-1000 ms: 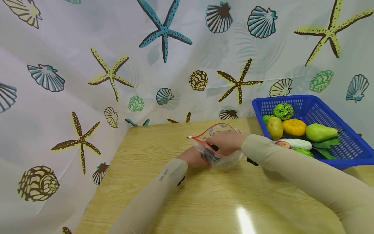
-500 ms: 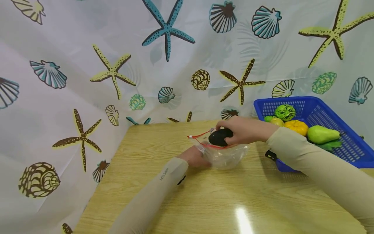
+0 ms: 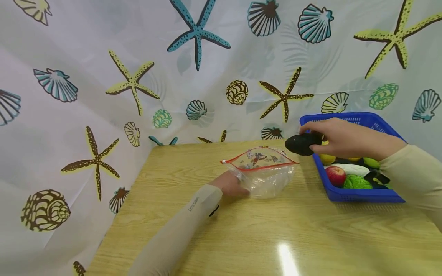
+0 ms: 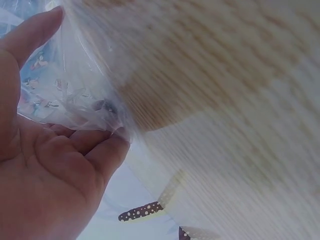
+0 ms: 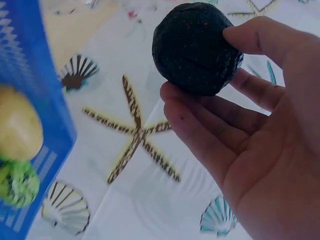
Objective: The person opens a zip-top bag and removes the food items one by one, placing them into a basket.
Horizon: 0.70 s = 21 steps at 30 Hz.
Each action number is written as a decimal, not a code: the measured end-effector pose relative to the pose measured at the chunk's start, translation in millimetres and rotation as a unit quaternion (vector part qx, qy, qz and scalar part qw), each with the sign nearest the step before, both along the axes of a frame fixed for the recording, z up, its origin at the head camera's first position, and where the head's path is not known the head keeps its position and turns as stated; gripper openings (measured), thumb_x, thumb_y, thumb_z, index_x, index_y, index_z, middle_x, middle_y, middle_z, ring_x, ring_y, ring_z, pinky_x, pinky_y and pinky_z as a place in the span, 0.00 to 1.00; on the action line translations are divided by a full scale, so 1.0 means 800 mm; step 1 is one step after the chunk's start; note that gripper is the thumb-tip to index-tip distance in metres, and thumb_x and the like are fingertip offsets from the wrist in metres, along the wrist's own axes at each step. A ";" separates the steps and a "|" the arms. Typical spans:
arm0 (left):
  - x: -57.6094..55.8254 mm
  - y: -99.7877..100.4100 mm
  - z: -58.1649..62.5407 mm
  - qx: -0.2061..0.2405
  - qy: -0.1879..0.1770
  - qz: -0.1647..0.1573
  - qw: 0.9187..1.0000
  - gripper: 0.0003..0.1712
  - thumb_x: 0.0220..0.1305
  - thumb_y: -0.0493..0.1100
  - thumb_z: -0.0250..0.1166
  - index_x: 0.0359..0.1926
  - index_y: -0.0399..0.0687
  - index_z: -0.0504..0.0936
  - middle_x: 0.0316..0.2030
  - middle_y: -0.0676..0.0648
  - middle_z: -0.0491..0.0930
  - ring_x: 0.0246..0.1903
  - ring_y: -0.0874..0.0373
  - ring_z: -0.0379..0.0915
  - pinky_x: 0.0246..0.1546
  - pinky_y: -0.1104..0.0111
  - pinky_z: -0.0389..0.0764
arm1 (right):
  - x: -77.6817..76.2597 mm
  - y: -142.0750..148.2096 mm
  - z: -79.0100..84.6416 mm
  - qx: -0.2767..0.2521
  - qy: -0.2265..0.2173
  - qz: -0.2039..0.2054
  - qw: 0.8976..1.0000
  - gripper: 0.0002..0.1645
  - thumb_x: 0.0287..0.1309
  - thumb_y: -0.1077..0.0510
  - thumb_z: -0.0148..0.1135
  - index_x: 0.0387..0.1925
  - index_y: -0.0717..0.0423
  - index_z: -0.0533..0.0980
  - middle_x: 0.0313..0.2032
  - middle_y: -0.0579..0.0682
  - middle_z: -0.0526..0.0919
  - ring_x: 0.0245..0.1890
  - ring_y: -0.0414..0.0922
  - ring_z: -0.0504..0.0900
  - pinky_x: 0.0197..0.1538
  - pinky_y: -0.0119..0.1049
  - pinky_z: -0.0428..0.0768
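Note:
My right hand [image 3: 352, 138] grips a dark avocado [image 3: 299, 145] between thumb and fingers, in the air beside the blue basket's left rim. In the right wrist view the avocado [image 5: 192, 52] looks nearly black and bumpy, held at the fingertips. A clear zip bag [image 3: 271, 182] with a red seal strip lies on the table, its mouth gaping. My left hand [image 3: 229, 184] holds the bag's left side. In the left wrist view the thumb lies against the plastic [image 4: 75, 95] and the fingers curl under it; a small dark spot there is unclear.
At the right stands a blue basket [image 3: 366, 196] with an apple [image 3: 335, 175], a long white vegetable [image 3: 347, 168], a frilly green vegetable [image 3: 357, 182] and other produce, partly covered by the right arm. A patterned curtain [image 3: 207, 88] hangs behind the wooden table [image 3: 186, 161].
My right hand has come out of the bag with the avocado and moved right, up to the basket. The bag's mouth is now in full sight. My left hand has stayed put.

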State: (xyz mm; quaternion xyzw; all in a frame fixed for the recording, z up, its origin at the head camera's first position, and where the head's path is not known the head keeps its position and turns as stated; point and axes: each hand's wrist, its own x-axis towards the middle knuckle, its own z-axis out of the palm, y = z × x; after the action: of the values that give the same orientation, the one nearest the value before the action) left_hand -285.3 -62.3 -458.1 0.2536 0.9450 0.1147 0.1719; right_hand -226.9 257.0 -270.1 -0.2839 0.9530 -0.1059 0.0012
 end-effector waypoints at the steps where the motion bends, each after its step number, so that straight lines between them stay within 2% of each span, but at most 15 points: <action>1: -0.001 0.001 0.001 0.000 -0.001 0.002 1.000 0.38 0.50 0.67 0.66 0.57 0.49 0.78 0.54 0.51 0.77 0.49 0.59 0.71 0.52 0.65 0.74 | 0.002 0.011 0.001 0.004 -0.001 -0.012 1.000 0.25 0.54 0.57 0.67 0.54 0.48 0.74 0.40 0.54 0.81 0.30 0.45 0.77 0.30 0.42 0.81; 6: -0.004 0.004 0.004 0.010 -0.002 0.011 1.000 0.40 0.49 0.67 0.67 0.59 0.49 0.77 0.57 0.50 0.75 0.51 0.57 0.69 0.55 0.63 0.72 | 0.010 0.069 -0.004 0.035 -0.016 -0.051 0.998 0.26 0.53 0.58 0.67 0.56 0.49 0.73 0.39 0.54 0.82 0.28 0.44 0.75 0.27 0.40 0.77; 12: -0.004 0.005 0.000 0.018 -0.019 0.021 0.999 0.44 0.47 0.67 0.69 0.60 0.48 0.75 0.54 0.49 0.77 0.49 0.58 0.70 0.54 0.62 0.72 | 0.024 0.134 -0.034 0.073 -0.050 -0.078 0.993 0.26 0.52 0.60 0.67 0.54 0.58 0.73 0.37 0.56 0.82 0.28 0.45 0.76 0.26 0.41 0.77; 17: -0.003 0.006 0.000 0.009 -0.026 0.038 0.999 0.43 0.47 0.69 0.68 0.58 0.47 0.76 0.51 0.50 0.78 0.43 0.60 0.71 0.50 0.62 0.75 | 0.031 0.173 -0.056 0.106 -0.084 -0.117 0.984 0.24 0.48 0.63 0.67 0.49 0.61 0.75 0.32 0.54 0.82 0.24 0.46 0.73 0.28 0.46 0.79; 21: -0.003 0.008 0.001 -0.004 -0.020 0.042 0.999 0.44 0.47 0.70 0.67 0.60 0.48 0.76 0.53 0.50 0.77 0.45 0.60 0.70 0.50 0.62 0.75 | 0.033 0.192 -0.064 0.129 -0.131 -0.127 0.975 0.21 0.46 0.66 0.65 0.45 0.65 0.75 0.28 0.53 0.80 0.24 0.46 0.72 0.30 0.47 0.79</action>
State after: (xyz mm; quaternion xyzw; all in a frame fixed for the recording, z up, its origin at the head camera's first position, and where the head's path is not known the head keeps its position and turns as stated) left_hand -287.3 -56.3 -457.4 0.2101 0.9517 0.1229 0.1871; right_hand -200.8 410.4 -320.9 -0.1416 0.9785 -0.0177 0.1486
